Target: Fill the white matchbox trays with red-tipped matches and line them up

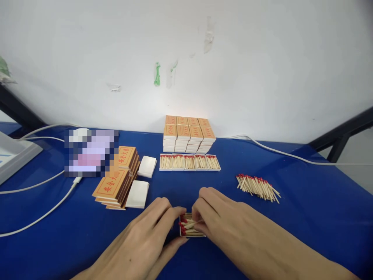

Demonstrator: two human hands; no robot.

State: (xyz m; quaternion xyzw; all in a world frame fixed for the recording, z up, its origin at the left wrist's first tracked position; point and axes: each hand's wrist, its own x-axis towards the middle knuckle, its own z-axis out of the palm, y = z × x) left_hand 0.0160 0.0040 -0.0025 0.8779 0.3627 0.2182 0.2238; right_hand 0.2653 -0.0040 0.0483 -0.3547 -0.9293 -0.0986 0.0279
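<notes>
A small white matchbox tray [192, 235] holding red-tipped matches lies on the blue table in front of me. My left hand [145, 229] grips its left end, thumb at the near corner and index finger at the far corner. Over the tray's right part, my right hand [214, 217] is closed in a pinch, with a match [198, 222] showing at its fingertips. The fingers cover the right side of the tray. Farther right, a loose pile of matches [258, 187] rests on the table, heads pointing away from me.
Several match-filled trays [190, 163] stand in a row before stacked orange matchboxes [189, 134] at the wall. To the left are flat orange sleeves [112, 184], white folded pieces [137, 194], a blurred-out phone-like object [91, 151] and a white cable [55, 216]. Another cable [279, 155] runs at right.
</notes>
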